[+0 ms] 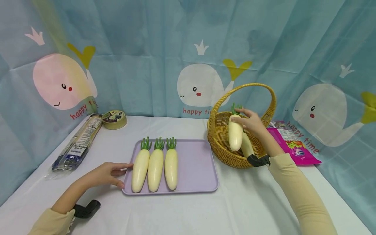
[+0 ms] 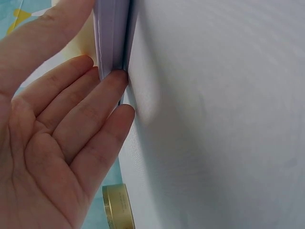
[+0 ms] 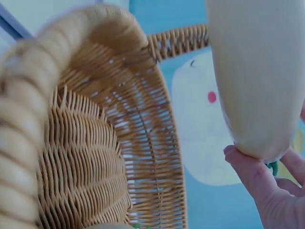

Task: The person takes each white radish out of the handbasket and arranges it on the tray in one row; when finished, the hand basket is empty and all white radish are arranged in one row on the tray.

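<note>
My right hand (image 1: pixel 252 122) pinches a white radish (image 1: pixel 235 134) near its green top, holding it over the wicker basket (image 1: pixel 218 148). In the right wrist view the radish (image 3: pixel 259 81) hangs beside the basket's woven wall (image 3: pixel 86 157), thumb at its leafy end. Another white radish (image 1: pixel 247 146) lies inside the basket, partly hidden. Three more rest side by side on the left part of the lilac tray (image 1: pixel 195 166), leaves pointing away: the left radish (image 1: pixel 140 173), middle radish (image 1: pixel 155 171) and right radish (image 1: pixel 171 169). My left hand (image 1: pixel 106 174), fingers extended, has its fingertips at the tray's left edge.
On the left lies a long clear-wrapped package (image 1: pixel 77 143), with a round gold tin (image 1: pixel 114 119) beyond it. A pink bag (image 1: pixel 296 150) sits right of the basket. The basket's tall handle (image 1: pixel 249 85) arches upward, and a blue curtain (image 1: pixel 147 71) backs the white table (image 1: pixel 176 213).
</note>
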### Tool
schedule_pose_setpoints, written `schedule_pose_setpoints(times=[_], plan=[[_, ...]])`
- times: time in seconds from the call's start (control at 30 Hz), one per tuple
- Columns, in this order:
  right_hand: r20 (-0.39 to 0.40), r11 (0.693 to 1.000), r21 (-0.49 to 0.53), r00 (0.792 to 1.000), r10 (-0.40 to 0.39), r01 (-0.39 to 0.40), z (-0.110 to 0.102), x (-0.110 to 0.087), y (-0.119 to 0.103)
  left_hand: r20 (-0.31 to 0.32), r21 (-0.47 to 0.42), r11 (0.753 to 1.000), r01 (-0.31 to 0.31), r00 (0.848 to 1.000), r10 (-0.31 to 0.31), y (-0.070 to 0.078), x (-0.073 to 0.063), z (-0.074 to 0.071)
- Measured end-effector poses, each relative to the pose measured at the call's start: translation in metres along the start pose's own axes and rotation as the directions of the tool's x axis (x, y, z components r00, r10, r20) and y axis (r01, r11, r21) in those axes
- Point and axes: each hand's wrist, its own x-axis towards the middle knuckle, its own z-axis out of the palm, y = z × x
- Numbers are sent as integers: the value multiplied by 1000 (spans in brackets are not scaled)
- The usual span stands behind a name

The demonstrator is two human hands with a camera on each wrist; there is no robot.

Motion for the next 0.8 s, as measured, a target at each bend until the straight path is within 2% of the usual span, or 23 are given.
schedule_pose_setpoints(times=[0.07,0.1,0.2,0.4,0.57,0.8], plan=[[2,1000,7,1000,3,-3,2,-4,-1,-5,5,1000,-26,1000,26,-4,0,0],[5,1000,19,1000,6,-6,3,-5,-1,-7,9,998,-58,998,58,-6,0,-1],[9,999,31,1000,12,-13,6,-11,-3,-11,12,997,-73,997,74,-10,0,-1],[27,1000,-16,1000,9,-9,11,-25,-2,5,2,1000,0,1000,0,-2,0,0],[45,1000,18,999,-10,9,14,-36,-1,11,-17,999,33,999,-33,2,-1,2],[60,1000,20,998,-21,19,20,-55,-3,15,-5,1000,21,1000,-21,1,2,1]])
